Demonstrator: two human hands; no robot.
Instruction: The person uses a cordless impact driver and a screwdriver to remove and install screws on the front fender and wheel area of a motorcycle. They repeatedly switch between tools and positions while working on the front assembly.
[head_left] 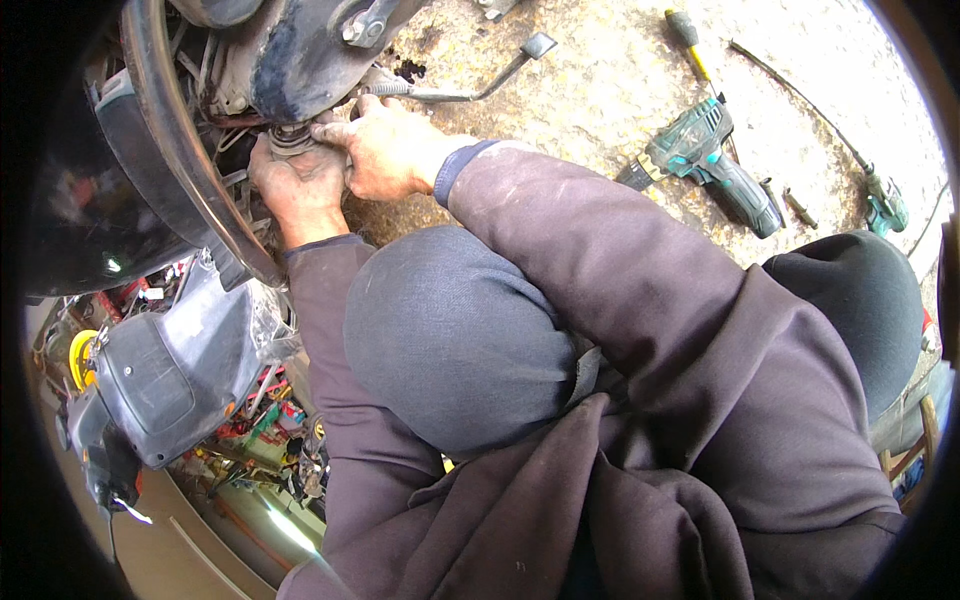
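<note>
At the underside of a dark, dirty engine casing sits a round, ringed metal part. My left hand is cupped around it from below, with the fingers partly hidden behind it. From the right, my right hand reaches in with the index finger laid against the part's upper right side. Its other fingers are curled under, and whatever they may hold is hidden. A bent metal foot pedal sticks out of the machine just beyond my right hand.
A curved rim stands close left of my hands. On the stained floor lie a teal cordless drill, a yellow-and-black screwdriver and a thin cable. Grey scooter bodywork and clutter fill the lower left. My knees are near my forearms.
</note>
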